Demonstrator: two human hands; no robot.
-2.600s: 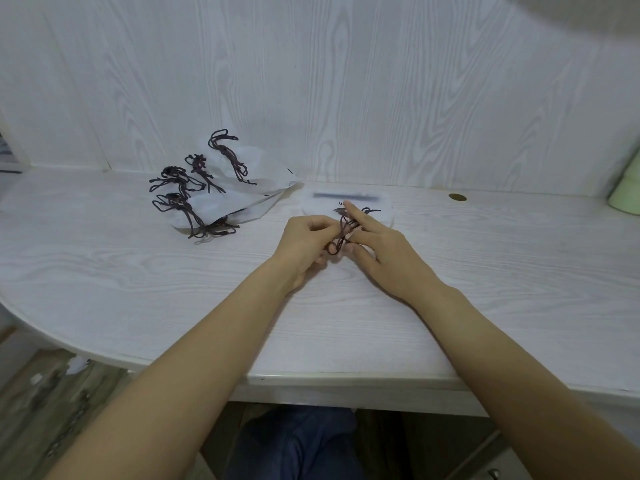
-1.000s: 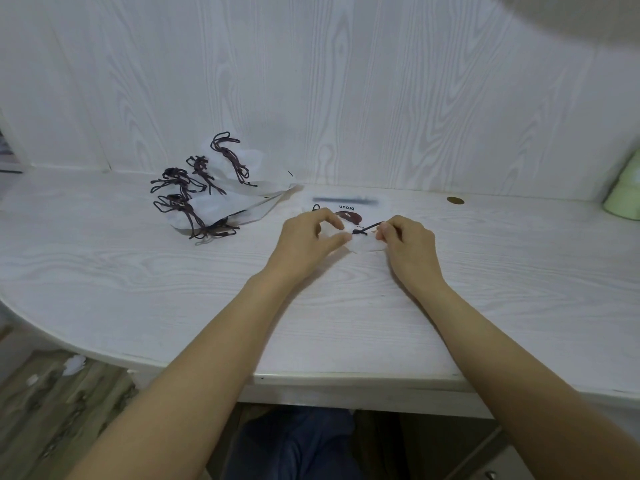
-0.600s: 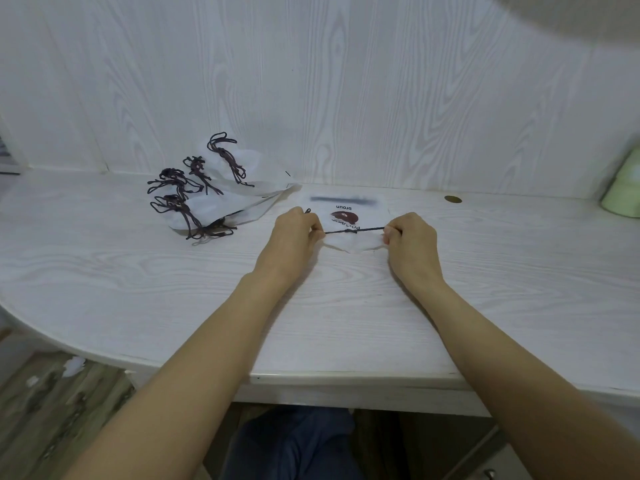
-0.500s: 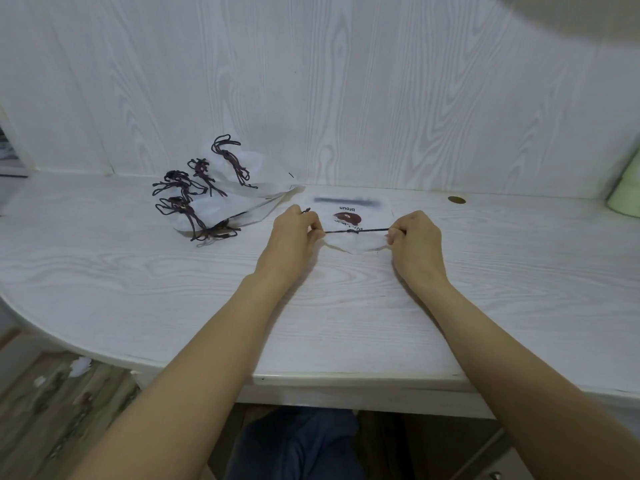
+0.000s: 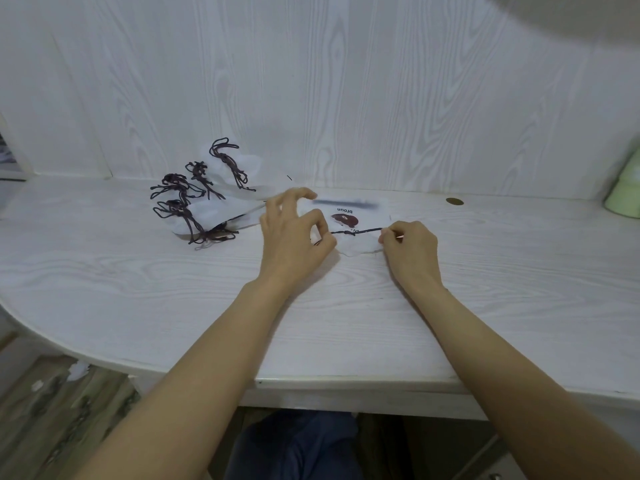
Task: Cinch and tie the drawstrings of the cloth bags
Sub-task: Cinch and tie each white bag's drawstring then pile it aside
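Cloth bag [image 5: 358, 244]: small, white and flat, with a brown printed mark and the word "broun" facing away from the person; its near edge is gathered into soft folds.
Drawstring [image 5: 356, 231]: thin, dark brown cord drawn in a nearly straight line across the gathered mouth of the bag, with a small knot near its left part.
Bag's place: on the white wood-grain counter [image 5: 138, 271], close to the back wall, between the two hands.
Left hand [image 5: 291, 237]: its grip pinches the left end of the cord between thumb and forefinger at the bag's left edge; the other fingers are lifted and spread above the counter.
Right hand [image 5: 410, 251]: grip clenched around the right end of the cord, just beside the bag's right edge, knuckles resting low on the counter.
Tied bags [image 5: 214, 202]: a heap of white bags with dark looped and knotted cords, lying to the left of the left hand, near it but apart.
Pale green object [image 5: 625, 199]: at the counter's far right, cut off by the frame edge.
Round brass-coloured fitting [image 5: 454, 201]: set in the counter near the wall, right of the bag.
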